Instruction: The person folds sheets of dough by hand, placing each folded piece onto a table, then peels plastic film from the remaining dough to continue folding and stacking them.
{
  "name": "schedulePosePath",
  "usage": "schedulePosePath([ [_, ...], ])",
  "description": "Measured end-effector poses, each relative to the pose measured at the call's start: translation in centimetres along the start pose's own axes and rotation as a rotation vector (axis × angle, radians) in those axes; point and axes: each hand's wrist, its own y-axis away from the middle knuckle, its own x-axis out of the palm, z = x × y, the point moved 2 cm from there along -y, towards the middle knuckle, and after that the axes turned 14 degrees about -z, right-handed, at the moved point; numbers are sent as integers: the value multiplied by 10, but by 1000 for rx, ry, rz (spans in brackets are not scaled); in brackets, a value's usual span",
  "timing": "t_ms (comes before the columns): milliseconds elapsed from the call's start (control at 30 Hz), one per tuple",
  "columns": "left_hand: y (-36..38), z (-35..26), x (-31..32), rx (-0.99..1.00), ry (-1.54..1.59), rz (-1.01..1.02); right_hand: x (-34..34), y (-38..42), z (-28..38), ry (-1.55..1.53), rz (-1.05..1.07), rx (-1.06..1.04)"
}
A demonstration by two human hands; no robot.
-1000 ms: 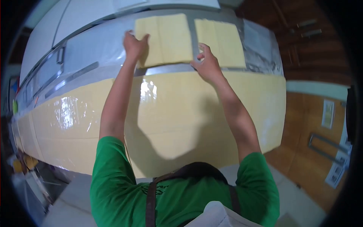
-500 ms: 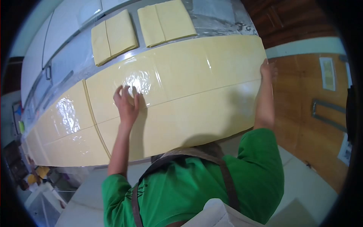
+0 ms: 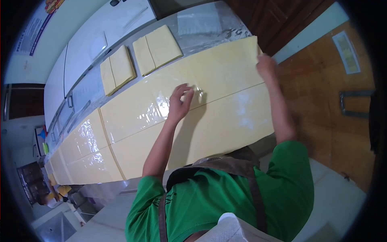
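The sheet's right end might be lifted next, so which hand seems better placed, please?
Probably the right hand: it is at the right end of the sheet, near the far corner. The left hand is over the sheet, well away from that end.

This looks like a workroom, perhaps a food kitchen. Broad yellow sheets point(image 3: 229, 107) cover a long tabletop point(image 3: 171, 22) beside white units point(image 3: 82, 60), and an apron point(image 3: 225, 162) overlays a green shirt point(image 3: 209, 197).

the head view looks forward and down over the yellow sheet point(image 3: 225, 121).
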Motion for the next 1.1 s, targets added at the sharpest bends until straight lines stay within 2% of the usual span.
schedulePosePath([
  [33,-10,-3,19,-251,294,157,-19,8,28,-97,3,-21],
  [67,-22,-8,34,-254,310,140,-37,19,56,-194,12,-46],
  [133,-40,-16,64,-710,984,313,-65,41,105,-430,87,-58],
  [233,-56,-8,88,-787,1029,340,-41,51,122,-510,57,-122],
  [267,-59,-7,92,-775,1050,318,-26,50,119,-392,30,-103],
  [333,-54,0,97,-719,799,156,1,50,109,-270,7,-113],
  [367,-53,7,97,-648,662,42,15,50,101,-221,52,-86],
  [400,-46,6,95,-656,675,14,18,49,101,-173,98,-59],
  [467,-31,-4,82,-116,120,-347,23,46,101,-169,108,-100],
  [500,-26,-4,79,-134,114,-369,30,44,97,-219,104,-69],
  [567,-19,-13,79,388,-512,-170,42,42,89,-280,111,-55],
  [633,-23,-11,80,343,-499,-136,51,38,81,-454,128,37],
  [733,-29,-13,73,304,-504,-19,22,48,91,-394,117,20],
  [800,-37,-5,64,223,-344,57,18,52,97,-412,102,5],
  [833,-41,0,50,290,-221,-64,16,50,103,-458,94,15],
  [867,-47,12,31,301,-221,-52,7,50,111,-501,87,30],
  [933,-51,48,-16,-171,510,113,-25,58,162,-646,18,-70],
  [1000,-50,66,-68,-349,688,56,-64,80,236,-728,69,-32],
  [1067,-47,81,-109,-512,875,30,-72,109,298,-781,93,-126],
  [1100,-44,84,-124,-566,943,79,-68,120,324,-820,162,-221],
])
